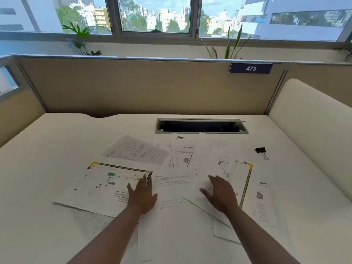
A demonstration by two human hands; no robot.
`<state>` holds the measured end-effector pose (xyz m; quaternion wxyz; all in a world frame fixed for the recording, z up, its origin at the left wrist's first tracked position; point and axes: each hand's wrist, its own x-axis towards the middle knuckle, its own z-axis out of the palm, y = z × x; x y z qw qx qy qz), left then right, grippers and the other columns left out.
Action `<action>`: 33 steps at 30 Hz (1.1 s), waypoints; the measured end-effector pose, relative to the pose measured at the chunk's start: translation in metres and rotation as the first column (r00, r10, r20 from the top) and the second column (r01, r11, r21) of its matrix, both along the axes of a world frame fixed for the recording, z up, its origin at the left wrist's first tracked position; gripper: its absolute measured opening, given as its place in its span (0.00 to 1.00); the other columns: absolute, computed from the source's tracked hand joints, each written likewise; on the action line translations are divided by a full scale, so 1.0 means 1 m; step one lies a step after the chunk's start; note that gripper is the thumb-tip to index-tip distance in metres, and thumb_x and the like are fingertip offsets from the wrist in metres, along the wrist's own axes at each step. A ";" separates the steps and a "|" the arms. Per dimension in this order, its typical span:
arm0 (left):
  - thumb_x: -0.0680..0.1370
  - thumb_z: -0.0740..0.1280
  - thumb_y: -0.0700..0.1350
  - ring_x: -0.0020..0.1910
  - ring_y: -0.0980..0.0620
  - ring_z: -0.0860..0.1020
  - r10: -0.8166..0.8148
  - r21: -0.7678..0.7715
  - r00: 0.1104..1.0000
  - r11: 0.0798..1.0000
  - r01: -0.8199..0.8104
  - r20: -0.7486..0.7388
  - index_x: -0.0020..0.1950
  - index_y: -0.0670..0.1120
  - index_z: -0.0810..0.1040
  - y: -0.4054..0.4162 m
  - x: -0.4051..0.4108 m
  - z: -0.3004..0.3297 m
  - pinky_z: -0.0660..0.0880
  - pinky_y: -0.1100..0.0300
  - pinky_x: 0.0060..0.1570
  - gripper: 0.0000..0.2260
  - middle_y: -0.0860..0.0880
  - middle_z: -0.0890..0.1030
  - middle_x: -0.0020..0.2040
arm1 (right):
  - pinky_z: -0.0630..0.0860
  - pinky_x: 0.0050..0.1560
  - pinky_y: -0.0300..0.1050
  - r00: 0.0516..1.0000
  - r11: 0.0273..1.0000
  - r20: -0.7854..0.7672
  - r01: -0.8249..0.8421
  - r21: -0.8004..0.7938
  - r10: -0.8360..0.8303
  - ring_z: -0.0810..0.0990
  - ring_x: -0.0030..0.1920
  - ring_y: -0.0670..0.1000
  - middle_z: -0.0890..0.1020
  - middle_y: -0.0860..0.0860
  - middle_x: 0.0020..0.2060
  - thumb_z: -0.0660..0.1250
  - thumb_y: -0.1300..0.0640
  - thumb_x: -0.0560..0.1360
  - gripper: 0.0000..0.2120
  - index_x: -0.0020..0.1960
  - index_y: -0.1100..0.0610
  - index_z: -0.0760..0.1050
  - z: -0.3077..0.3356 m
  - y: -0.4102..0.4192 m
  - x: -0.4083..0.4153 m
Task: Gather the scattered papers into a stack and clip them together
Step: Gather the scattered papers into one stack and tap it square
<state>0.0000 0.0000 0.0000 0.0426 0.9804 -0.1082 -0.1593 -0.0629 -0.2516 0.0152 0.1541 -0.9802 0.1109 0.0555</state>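
Several printed papers lie scattered and overlapping across the middle of the white desk (57, 140). A yellow-bordered diagram sheet (102, 183) lies at the left, a text page (136, 149) behind it, and another yellow-edged sheet (236, 174) at the right. My left hand (142, 197) rests flat, fingers spread, on the right end of the diagram sheet. My right hand (221, 193) lies flat and open on the right-hand papers. A black binder clip (261, 151) sits alone on the desk, to the far right of the papers, away from both hands.
A grey cable slot (202, 126) is open in the desk just behind the papers. A beige partition (142, 86) with a "473" label (251, 68) closes the back. A white side panel (312, 126) stands at the right. Plants and windows lie beyond.
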 end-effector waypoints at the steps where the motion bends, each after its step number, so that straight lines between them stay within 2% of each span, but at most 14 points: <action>1: 0.80 0.50 0.56 0.78 0.48 0.46 0.023 0.016 1.000 1.000 -0.022 -0.003 0.77 0.45 0.36 0.001 -0.004 -0.003 0.44 0.37 0.72 0.33 0.45 0.42 0.79 | 0.54 0.74 0.49 0.999 1.000 -0.028 -0.028 -0.008 0.028 0.57 0.75 0.50 0.62 0.50 0.74 0.21 0.21 0.44 0.69 0.75 0.54 0.56 -0.002 0.000 -0.003; 4: 0.80 0.48 0.58 0.78 0.48 0.44 0.036 0.061 0.999 0.998 -0.034 -0.024 0.77 0.43 0.40 0.006 -0.006 -0.011 0.45 0.37 0.72 0.32 0.45 0.41 0.79 | 0.57 0.73 0.48 0.994 0.998 -0.092 -0.066 -0.022 0.064 0.57 0.75 0.49 0.59 0.48 0.75 0.29 0.18 0.39 0.72 0.75 0.53 0.54 -0.007 0.005 -0.009; 7: 0.81 0.48 0.57 0.78 0.49 0.44 0.038 0.005 0.998 0.999 -0.038 -0.041 0.77 0.44 0.42 0.006 -0.005 -0.012 0.47 0.39 0.73 0.31 0.46 0.41 0.79 | 0.56 0.75 0.50 0.980 0.994 -0.171 -0.108 -0.027 0.102 0.54 0.76 0.51 0.54 0.50 0.77 0.36 0.17 0.39 0.72 0.76 0.54 0.51 -0.006 0.011 -0.009; 9: 0.81 0.48 0.57 0.78 0.50 0.44 0.041 -0.008 0.999 0.999 -0.041 -0.026 0.78 0.44 0.43 0.008 -0.004 -0.016 0.47 0.40 0.74 0.30 0.48 0.42 0.79 | 0.55 0.75 0.51 0.975 0.994 -0.194 -0.111 -0.015 0.106 0.53 0.76 0.52 0.53 0.51 0.77 0.48 0.18 0.50 0.63 0.76 0.54 0.51 -0.001 0.015 -0.008; 11: 0.81 0.48 0.55 0.78 0.52 0.45 0.037 0.000 0.999 0.999 -0.037 -0.011 0.78 0.45 0.44 0.010 -0.004 -0.015 0.48 0.42 0.74 0.28 0.48 0.44 0.79 | 0.55 0.75 0.50 0.973 0.992 -0.200 -0.126 -0.027 0.118 0.53 0.76 0.53 0.53 0.52 0.77 0.61 0.29 0.65 0.49 0.76 0.54 0.51 -0.001 0.016 -0.008; 12: 0.82 0.48 0.54 0.78 0.52 0.46 0.036 -0.005 0.999 0.999 -0.036 -0.006 0.78 0.45 0.44 0.011 -0.004 -0.014 0.49 0.42 0.74 0.27 0.49 0.44 0.79 | 0.55 0.75 0.50 0.971 0.990 -0.201 -0.136 -0.034 0.126 0.53 0.76 0.53 0.53 0.52 0.77 0.63 0.33 0.69 0.45 0.76 0.54 0.51 -0.002 0.015 -0.007; 19: 0.80 0.53 0.39 0.78 0.51 0.47 -0.002 -0.007 0.998 1.000 0.003 0.060 0.78 0.43 0.44 0.013 -0.005 -0.018 0.49 0.46 0.75 0.28 0.47 0.44 0.79 | 0.50 0.75 0.56 0.956 0.983 -0.261 -0.159 -0.090 0.130 0.48 0.77 0.56 0.48 0.56 0.77 0.55 0.47 0.78 0.32 0.76 0.56 0.47 -0.009 0.023 -0.005; 22: 0.76 0.57 0.32 0.75 0.48 0.62 0.016 -0.098 0.978 0.995 0.005 0.210 0.76 0.42 0.54 0.014 -0.006 -0.020 0.60 0.47 0.72 0.29 0.43 0.59 0.77 | 0.51 0.74 0.57 0.964 0.989 -0.247 -0.125 -0.079 0.102 0.49 0.77 0.55 0.49 0.55 0.77 0.48 0.54 0.81 0.25 0.77 0.55 0.48 -0.005 0.023 -0.005; 24: 0.61 0.71 0.26 0.58 0.47 0.81 -0.025 -0.185 0.908 0.976 0.112 0.419 0.68 0.38 0.71 0.016 -0.005 -0.022 0.75 0.43 0.58 0.34 0.40 0.80 0.62 | 0.53 0.74 0.55 0.977 0.996 -0.201 -0.080 -0.035 0.071 0.52 0.77 0.53 0.51 0.53 0.77 0.46 0.60 0.81 0.24 0.77 0.54 0.48 0.007 0.025 -0.008; 25: 0.51 0.75 0.26 0.50 0.49 0.85 -0.080 -0.145 0.876 0.975 0.167 0.475 0.60 0.38 0.78 0.017 -0.005 -0.023 0.79 0.43 0.49 0.37 0.42 0.85 0.53 | 0.54 0.73 0.54 0.987 0.998 -0.153 -0.061 -0.027 0.057 0.54 0.76 0.52 0.52 0.53 0.77 0.46 0.62 0.81 0.25 0.77 0.55 0.47 0.012 0.026 -0.009; 27: 0.43 0.77 0.28 0.46 0.53 0.85 -0.174 -0.104 0.819 0.957 0.272 0.546 0.54 0.40 0.83 0.014 -0.008 -0.021 0.81 0.46 0.44 0.38 0.45 0.86 0.49 | 0.56 0.73 0.52 0.999 0.999 -0.027 -0.028 -0.037 0.027 0.57 0.76 0.53 0.53 0.53 0.77 0.47 0.64 0.80 0.26 0.77 0.56 0.46 0.019 0.027 -0.009; 29: 0.44 0.78 0.28 0.48 0.54 0.85 -0.274 -0.092 0.766 0.913 0.396 0.581 0.54 0.41 0.83 0.006 -0.011 -0.019 0.81 0.47 0.46 0.38 0.46 0.85 0.52 | 0.61 0.71 0.54 0.992 0.998 0.126 0.003 -0.067 0.005 0.63 0.74 0.54 0.59 0.55 0.75 0.48 0.66 0.79 0.25 0.76 0.58 0.51 0.019 0.029 -0.004; 31: 0.45 0.78 0.30 0.50 0.56 0.84 -0.377 -0.057 0.721 0.865 0.498 0.582 0.55 0.43 0.83 -0.001 -0.017 -0.023 0.80 0.50 0.48 0.38 0.48 0.85 0.53 | 0.75 0.59 0.56 0.954 0.997 0.298 -0.014 -0.074 0.036 0.78 0.62 0.57 0.75 0.58 0.65 0.48 0.65 0.74 0.25 0.70 0.62 0.66 0.012 0.029 0.005; 33: 0.46 0.79 0.32 0.51 0.57 0.83 -0.478 -0.020 0.691 0.815 0.579 0.541 0.56 0.46 0.83 -0.008 -0.022 -0.025 0.80 0.52 0.49 0.37 0.51 0.85 0.54 | 0.79 0.50 0.56 0.940 0.994 0.328 -0.072 -0.083 0.096 0.83 0.54 0.57 0.82 0.59 0.56 0.52 0.65 0.70 0.24 0.64 0.64 0.73 0.007 0.027 0.010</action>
